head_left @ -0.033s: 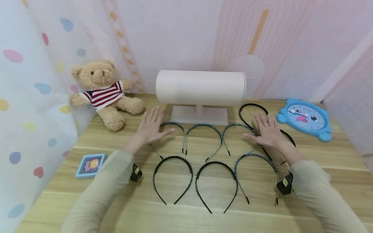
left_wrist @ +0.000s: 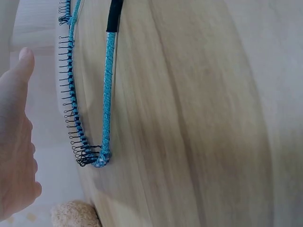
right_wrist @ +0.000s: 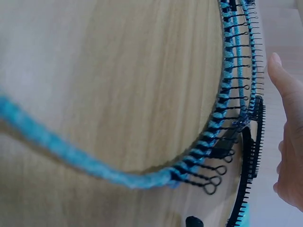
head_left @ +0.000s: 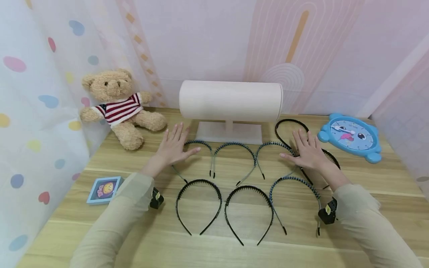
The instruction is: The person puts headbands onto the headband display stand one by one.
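Several toothed headbands lie on the wooden table in the head view. My left hand (head_left: pixel 172 149), palm down with fingers spread, is over the leftmost blue headband (head_left: pixel 201 142) and partly hides it. Its blue band (left_wrist: pixel 108 85) shows beside the hand in the left wrist view. My right hand (head_left: pixel 309 153) is likewise spread, over the right-hand headbands, with a black headband (head_left: pixel 291 120) partly behind it. In the right wrist view a blue headband (right_wrist: pixel 142 180) curves close to the camera. Both hands hold nothing. Nearer the front lie two black headbands, one left (head_left: pixel 199 181) and one right (head_left: pixel 249 187).
A white cylindrical display stand (head_left: pixel 231 100) stands at the back. To its left sits a teddy bear (head_left: pixel 122 111) in a striped shirt. A blue clock (head_left: pixel 352 136) lies at the right, and a small blue framed box (head_left: pixel 104 190) by my left forearm.
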The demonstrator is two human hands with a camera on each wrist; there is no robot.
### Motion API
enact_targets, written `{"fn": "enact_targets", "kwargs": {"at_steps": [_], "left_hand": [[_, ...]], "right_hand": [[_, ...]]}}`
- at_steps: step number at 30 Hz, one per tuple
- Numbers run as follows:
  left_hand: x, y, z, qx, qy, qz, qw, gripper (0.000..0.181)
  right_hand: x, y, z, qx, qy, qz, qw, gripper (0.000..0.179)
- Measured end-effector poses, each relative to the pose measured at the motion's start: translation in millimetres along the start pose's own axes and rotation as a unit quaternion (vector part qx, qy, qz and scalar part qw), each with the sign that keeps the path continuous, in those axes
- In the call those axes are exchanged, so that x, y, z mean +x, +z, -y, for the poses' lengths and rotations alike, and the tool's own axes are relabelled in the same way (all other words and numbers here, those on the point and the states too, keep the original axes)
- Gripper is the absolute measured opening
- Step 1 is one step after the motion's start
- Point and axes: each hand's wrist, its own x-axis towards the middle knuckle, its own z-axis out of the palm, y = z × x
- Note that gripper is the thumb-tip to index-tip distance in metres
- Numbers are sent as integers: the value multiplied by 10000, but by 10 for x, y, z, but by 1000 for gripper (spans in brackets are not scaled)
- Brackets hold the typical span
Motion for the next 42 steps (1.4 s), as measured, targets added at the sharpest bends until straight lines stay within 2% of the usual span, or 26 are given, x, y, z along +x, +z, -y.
{"fn": "enact_targets", "kwargs": {"at_steps": [5, 9, 12, 15, 17, 19, 21, 22, 25, 26, 28, 30, 33, 38, 40, 42], "left_hand": [[18, 14, 27, -34, -9, -119, 9999, 91], [53, -2, 81, -198, -15, -392, 9990, 94], [79, -74, 134, -760, -119, -647, 9949, 97], [86, -215, 185, -1632, -306, -861, 9824, 96], [96, -345, 213, -2403, -409, -963, 9650, 92], [119, -488, 220, -3166, -594, -1022, 9412, 89], [161, -646, 204, -4043, -821, -1009, 9053, 87], [190, -722, 190, -4451, -941, -1007, 8848, 86], [287, -942, 118, -5353, -1330, -905, 8292, 83], [325, -1003, 98, -5581, -1399, -839, 8136, 82], [399, -1097, 67, -5927, -1456, -689, 7892, 80], [458, -1151, 57, -6156, -1469, -518, 7725, 78], [511, -1165, 71, -6398, -1421, -332, 7546, 73], [555, -1126, 62, -6729, -1330, -276, 7272, 70], [574, -1110, 44, -6832, -1318, -252, 7178, 69], [590, -1096, 31, -6874, -1318, -234, 7138, 69]], "right_hand": [[4, -15, -7, -51, 19, 78, 10000, 100], [15, -63, -30, -86, 9, 91, 9999, 99], [24, -107, -47, 67, -18, 54, 10000, 96], [39, -139, -60, 318, -73, 40, 9995, 91], [58, -152, -69, 502, -106, 30, 9987, 87], [85, -161, -85, 714, -149, -4, 9973, 84], [118, -172, -101, 909, -200, -64, 9956, 82], [135, -180, -109, 1032, -197, -73, 9944, 81], [198, -215, -126, 1223, -169, -78, 9923, 80], [220, -235, -127, 1287, -139, -36, 9916, 78], [268, -279, -125, 1461, -92, 0, 9892, 74], [317, -330, -112, 1655, -58, 21, 9862, 71], [377, -414, -86, 1822, 84, 38, 9832, 66], [436, -522, -157, 1648, 589, 279, 9842, 69], [455, -543, -215, 1601, 756, 421, 9833, 69], [479, -550, -271, 1584, 849, 537, 9822, 68]]}}
